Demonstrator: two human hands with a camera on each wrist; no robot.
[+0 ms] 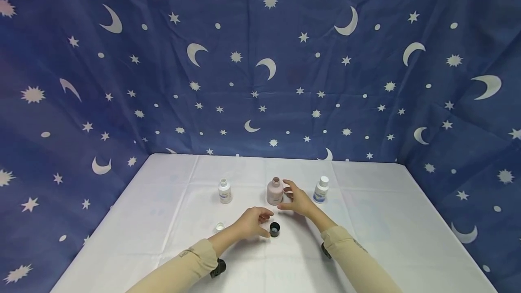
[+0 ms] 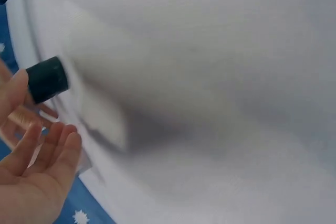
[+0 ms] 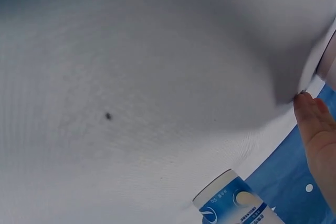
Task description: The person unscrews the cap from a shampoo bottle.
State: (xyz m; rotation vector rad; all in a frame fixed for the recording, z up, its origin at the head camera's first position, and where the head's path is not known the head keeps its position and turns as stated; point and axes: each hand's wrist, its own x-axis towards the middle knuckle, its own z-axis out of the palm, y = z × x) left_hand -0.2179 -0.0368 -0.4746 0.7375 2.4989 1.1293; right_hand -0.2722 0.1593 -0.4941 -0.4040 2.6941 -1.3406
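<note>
A pinkish bottle [image 1: 274, 192] stands uncapped on the table. My right hand [image 1: 299, 201] is just to its right, thumb and fingers spread and slightly bent, with nothing held; contact with the bottle cannot be told. A black cap [image 1: 274, 229] lies on the table in front of that bottle, its hollow side showing. Around its left side is my left hand [image 1: 251, 223], fingers loosely bent, the thumb close to the cap. In the left wrist view, the thumb overlaps the edge of the dark cap [image 2: 48, 80]; the other fingers are apart from it.
At left stands an uncapped white bottle [image 1: 224, 192], with a small white cap [image 1: 220, 227] nearer me, beside my left forearm. A white bottle with a blue label [image 1: 320, 190] and its cap on stands right of my right hand. A starry blue curtain [image 1: 293, 116] borders the white table [image 1: 366, 220].
</note>
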